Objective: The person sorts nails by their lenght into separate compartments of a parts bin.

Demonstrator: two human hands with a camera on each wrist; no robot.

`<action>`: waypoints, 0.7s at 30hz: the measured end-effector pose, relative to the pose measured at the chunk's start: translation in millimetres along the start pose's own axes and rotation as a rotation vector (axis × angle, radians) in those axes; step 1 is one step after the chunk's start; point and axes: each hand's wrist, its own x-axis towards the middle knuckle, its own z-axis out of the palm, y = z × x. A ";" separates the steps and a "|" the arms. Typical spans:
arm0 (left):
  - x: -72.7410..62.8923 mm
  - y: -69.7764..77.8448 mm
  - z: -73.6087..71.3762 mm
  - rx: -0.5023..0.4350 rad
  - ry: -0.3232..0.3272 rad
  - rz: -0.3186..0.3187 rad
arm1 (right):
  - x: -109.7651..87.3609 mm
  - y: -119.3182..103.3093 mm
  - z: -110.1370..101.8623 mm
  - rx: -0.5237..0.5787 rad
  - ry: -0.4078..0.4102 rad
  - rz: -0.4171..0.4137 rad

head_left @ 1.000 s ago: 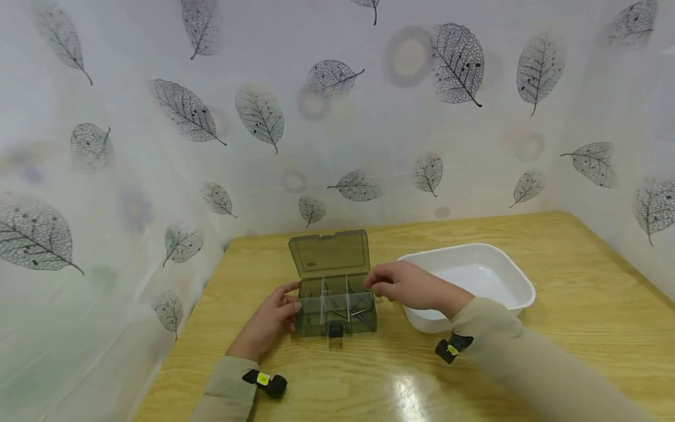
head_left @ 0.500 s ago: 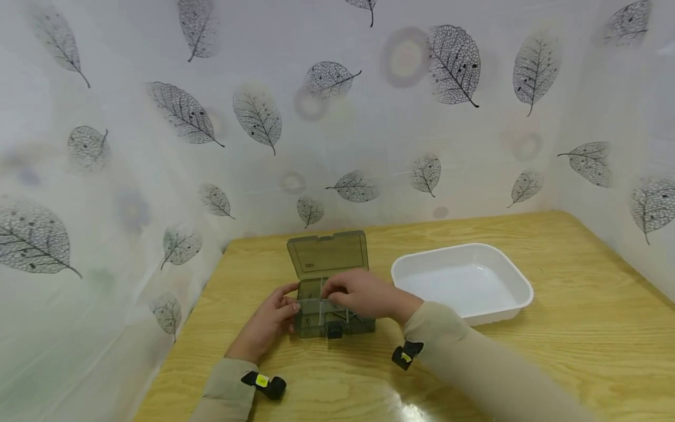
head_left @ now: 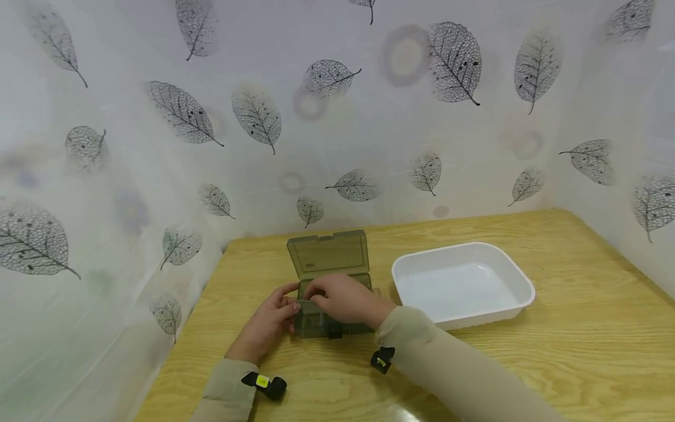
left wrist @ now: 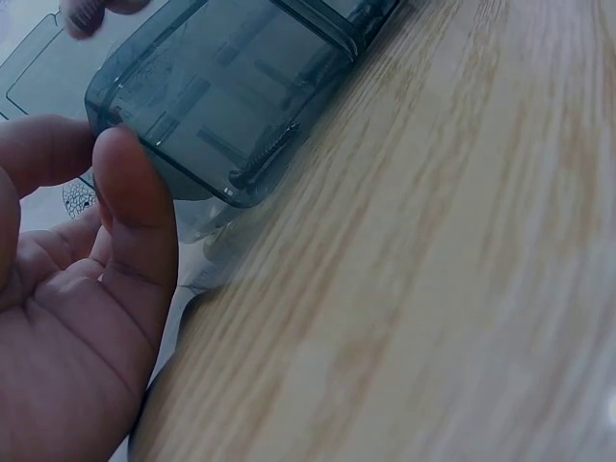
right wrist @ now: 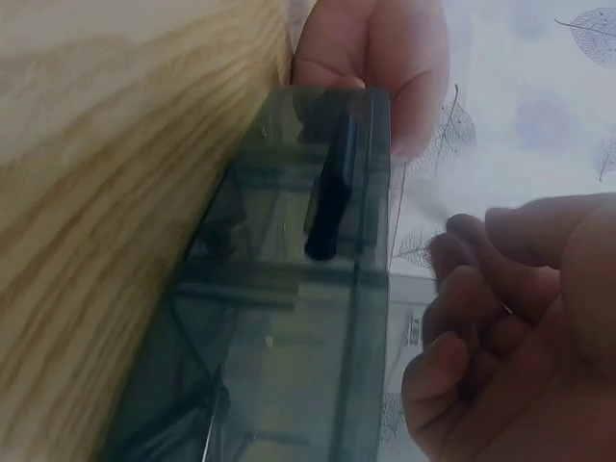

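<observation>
A smoky translucent compartment box (head_left: 311,329) lies on the table with its lid (head_left: 329,256) raised at the back. My left hand (head_left: 269,321) grips the box's left end between thumb and fingers. Over the left compartments is my right hand (head_left: 345,299), fingers curled and fingertips together. The right wrist view shows a small pale blurred piece (right wrist: 430,200) at these fingertips; its kind is unclear. Through the box wall in the left wrist view a dark screw (left wrist: 265,156) shows. The right hand hides much of the box's interior in the head view.
A white plastic tray (head_left: 480,320) stands to the right of the box. The wood-grain table (head_left: 316,387) meets a leaf-printed curtain (head_left: 369,117) at its back and sides. A black latch (right wrist: 330,192) hangs on the box's front.
My right hand has moved left, from the box's right edge beside the tray to over the left compartments. My left hand has kept its place on the box.
</observation>
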 end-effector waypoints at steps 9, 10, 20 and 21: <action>0.2 0.7 -0.4 0.024 0.011 0.010 | -18.0 23.0 -21.7 0.027 0.028 0.065; 0.5 1.0 -0.1 0.030 0.014 0.010 | -21.8 25.3 -26.0 0.037 0.033 0.077; 0.3 18.3 4.9 0.171 0.132 0.024 | -55.7 47.2 -63.3 0.096 0.134 0.149; 0.4 21.4 5.0 0.201 0.143 0.033 | -57.8 50.6 -65.6 0.100 0.147 0.152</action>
